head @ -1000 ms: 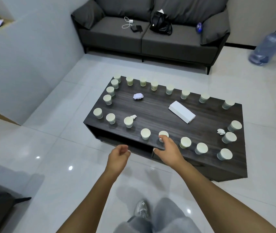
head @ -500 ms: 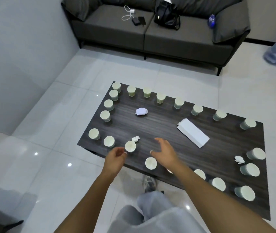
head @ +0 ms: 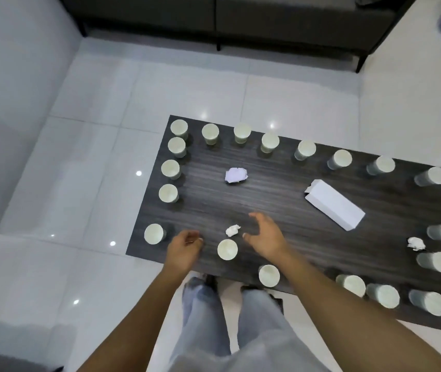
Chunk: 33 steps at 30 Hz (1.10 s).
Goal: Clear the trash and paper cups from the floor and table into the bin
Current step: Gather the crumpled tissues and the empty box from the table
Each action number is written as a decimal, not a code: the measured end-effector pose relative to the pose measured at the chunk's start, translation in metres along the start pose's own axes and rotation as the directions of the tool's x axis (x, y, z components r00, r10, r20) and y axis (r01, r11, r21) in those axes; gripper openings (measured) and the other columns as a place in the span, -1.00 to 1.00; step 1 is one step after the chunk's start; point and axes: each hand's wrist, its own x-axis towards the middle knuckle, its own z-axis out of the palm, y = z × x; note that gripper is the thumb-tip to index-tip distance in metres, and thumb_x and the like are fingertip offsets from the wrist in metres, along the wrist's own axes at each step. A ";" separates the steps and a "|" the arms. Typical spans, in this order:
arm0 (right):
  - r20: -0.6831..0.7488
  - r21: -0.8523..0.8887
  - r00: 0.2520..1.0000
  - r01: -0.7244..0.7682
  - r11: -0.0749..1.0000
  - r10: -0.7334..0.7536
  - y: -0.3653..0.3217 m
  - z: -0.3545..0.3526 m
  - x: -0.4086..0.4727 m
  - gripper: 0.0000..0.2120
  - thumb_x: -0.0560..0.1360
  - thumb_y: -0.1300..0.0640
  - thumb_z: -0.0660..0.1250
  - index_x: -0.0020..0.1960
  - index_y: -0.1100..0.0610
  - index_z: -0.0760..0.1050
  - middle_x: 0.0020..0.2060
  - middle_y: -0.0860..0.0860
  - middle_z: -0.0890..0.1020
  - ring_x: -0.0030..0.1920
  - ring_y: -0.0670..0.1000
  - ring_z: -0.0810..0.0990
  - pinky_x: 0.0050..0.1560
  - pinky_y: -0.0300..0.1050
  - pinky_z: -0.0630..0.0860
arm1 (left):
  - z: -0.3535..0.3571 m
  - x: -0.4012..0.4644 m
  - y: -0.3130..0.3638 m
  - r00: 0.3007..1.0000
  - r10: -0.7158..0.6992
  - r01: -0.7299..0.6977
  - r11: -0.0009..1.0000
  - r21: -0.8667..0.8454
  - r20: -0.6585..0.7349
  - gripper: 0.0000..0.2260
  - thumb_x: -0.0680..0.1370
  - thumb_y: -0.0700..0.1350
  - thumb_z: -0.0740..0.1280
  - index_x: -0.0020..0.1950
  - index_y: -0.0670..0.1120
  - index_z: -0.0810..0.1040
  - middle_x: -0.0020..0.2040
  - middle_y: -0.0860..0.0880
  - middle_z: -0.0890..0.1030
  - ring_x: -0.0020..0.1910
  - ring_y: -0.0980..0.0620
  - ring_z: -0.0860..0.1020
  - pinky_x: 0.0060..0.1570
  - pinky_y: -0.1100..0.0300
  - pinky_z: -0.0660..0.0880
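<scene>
On the dark wood-grain coffee table point(head: 281, 200), pale green paper cups point(head: 227, 249) are set upright in a ring along the edges, their open white mouths facing up. Within the ring, three bits of crumpled paper are seen: a larger bluish-white ball point(head: 236, 175) toward the far side, a small white scrap point(head: 232, 230) near the front edge, and another white scrap point(head: 416, 243) at the right end between two cups. A white carton point(head: 334, 204) is laid flat on its side, right of centre, with one end flap open.

The right hand point(head: 263, 236) is held just beside the small white scrap, fingers spread and gently curved, thumb apart; nothing is grasped, and the scrap does not appear to be touched. The left hand point(head: 184, 248) is held over the table's front edge, left of the nearest cup, its fingers curled loosely inward; nothing can be made out in it. Grey trousers and dark shoes are visible below, on the glossy white floor tiles point(head: 85, 157).
</scene>
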 end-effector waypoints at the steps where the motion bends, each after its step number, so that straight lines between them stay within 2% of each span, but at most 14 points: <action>1: -0.011 0.019 0.999 -0.030 0.999 0.030 0.000 0.006 0.008 -0.45 0.44 0.11 0.40 0.40 0.06 0.35 0.32 0.08 0.43 0.33 0.05 0.40 0.26 -0.23 0.27 | -0.002 0.013 0.002 1.000 -0.010 0.010 1.000 0.012 0.008 -0.83 0.55 -0.26 0.30 0.13 -0.20 0.53 -0.07 -0.05 0.56 -0.20 0.14 0.51 -0.28 0.49 0.42; 3: -0.027 0.033 0.997 -0.071 0.997 0.072 0.000 0.014 0.018 -0.45 0.43 0.11 0.41 0.38 0.07 0.37 0.29 0.10 0.45 0.31 0.07 0.42 0.26 -0.22 0.29 | -0.003 0.029 0.005 1.000 -0.022 0.022 1.000 0.019 0.008 -0.84 0.55 -0.28 0.28 0.12 -0.21 0.53 -0.14 -0.02 0.54 -0.28 0.21 0.47 -0.45 0.55 0.38; 5: -0.029 0.039 0.991 -0.133 0.990 0.134 0.006 0.025 0.034 -0.46 0.42 0.11 0.42 0.37 0.05 0.38 0.27 0.11 0.45 0.26 0.09 0.46 0.22 -0.21 0.32 | 0.001 0.048 0.004 0.998 -0.054 0.054 0.998 0.025 0.024 -0.84 0.56 -0.29 0.27 0.12 -0.22 0.53 -0.19 0.02 0.53 -0.30 0.23 0.46 -0.49 0.56 0.36; 11: -0.020 0.071 0.973 -0.226 0.972 0.228 0.027 0.061 0.087 -0.47 0.42 0.11 0.41 0.36 0.06 0.38 0.26 0.11 0.43 0.20 0.10 0.49 0.11 -0.21 0.33 | 0.023 0.099 -0.010 0.994 -0.098 0.096 0.994 0.044 0.050 -0.81 0.55 -0.28 0.27 0.16 -0.21 0.53 -0.16 0.00 0.54 -0.27 0.19 0.45 -0.47 0.59 0.34; 15: 0.001 0.060 0.968 -0.252 0.966 0.252 0.046 0.092 0.125 -0.46 0.41 0.12 0.41 0.36 0.05 0.37 0.26 0.10 0.38 0.20 0.13 0.47 0.17 -0.13 0.38 | 0.041 0.136 -0.026 0.993 -0.085 0.082 0.996 0.045 0.078 -0.80 0.56 -0.28 0.26 0.17 -0.21 0.53 -0.03 -0.08 0.56 -0.24 0.14 0.48 -0.45 0.58 0.35; 20: 0.063 0.008 0.951 -0.303 0.953 0.302 0.063 0.135 0.161 -0.43 0.37 0.15 0.48 0.33 0.03 0.37 0.25 0.09 0.31 0.23 0.18 0.42 0.21 0.01 0.47 | 0.060 0.175 -0.053 0.992 -0.080 0.078 0.997 0.029 0.101 -0.82 0.56 -0.30 0.26 0.15 -0.23 0.53 -0.06 -0.09 0.55 -0.26 0.17 0.48 -0.44 0.56 0.38; 24: 0.068 -0.095 0.962 -0.258 0.961 0.265 0.073 0.158 0.178 -0.52 0.38 0.20 0.46 0.25 0.05 0.39 0.22 0.10 0.29 0.24 0.17 0.33 0.16 0.00 0.45 | 0.069 0.196 -0.073 0.989 -0.105 0.102 0.994 0.028 0.107 -0.81 0.56 -0.26 0.27 0.17 -0.18 0.55 -0.01 -0.08 0.59 -0.17 0.14 0.52 -0.33 0.55 0.41; 26: 0.056 -0.131 0.974 -0.210 0.969 0.218 0.078 0.161 0.182 -0.62 0.40 0.29 0.39 0.17 0.09 0.44 0.19 0.10 0.32 0.21 0.16 0.36 0.16 -0.06 0.42 | 0.071 0.203 -0.077 0.987 -0.121 0.119 0.993 0.027 0.107 -0.79 0.56 -0.26 0.27 0.19 -0.20 0.54 0.02 -0.11 0.60 -0.09 0.06 0.53 -0.22 0.45 0.43; 28: 0.037 -0.084 0.977 -0.208 0.975 0.211 0.080 0.160 0.182 -0.72 0.40 0.33 0.34 0.07 0.11 0.48 0.13 0.10 0.37 0.15 0.16 0.42 0.14 -0.06 0.46 | 0.073 0.207 -0.079 0.985 -0.135 0.136 0.991 0.004 0.106 -0.78 0.56 -0.29 0.27 0.19 -0.24 0.54 0.03 -0.15 0.60 -0.06 0.03 0.53 -0.15 0.40 0.43; 30: 0.012 -0.006 0.981 -0.196 0.981 0.196 0.077 0.156 0.180 -0.78 0.39 0.32 0.34 0.01 0.12 0.49 0.07 0.08 0.39 0.10 0.16 0.46 0.12 -0.02 0.48 | 0.074 0.211 -0.081 0.983 -0.152 0.155 0.988 -0.019 0.099 -0.81 0.56 -0.29 0.27 0.16 -0.22 0.55 -0.04 -0.09 0.60 -0.16 0.08 0.53 -0.25 0.50 0.42; 33: -0.037 0.099 0.996 -0.079 0.992 0.083 0.060 0.151 0.175 -0.75 0.36 0.31 0.36 0.01 0.13 0.47 0.03 0.06 0.40 0.06 0.15 0.49 0.11 0.03 0.48 | 0.075 0.217 -0.077 0.977 -0.183 0.191 0.979 -0.070 0.108 -0.82 0.55 -0.26 0.30 0.13 -0.15 0.56 -0.15 0.03 0.58 -0.23 0.17 0.51 -0.39 0.56 0.40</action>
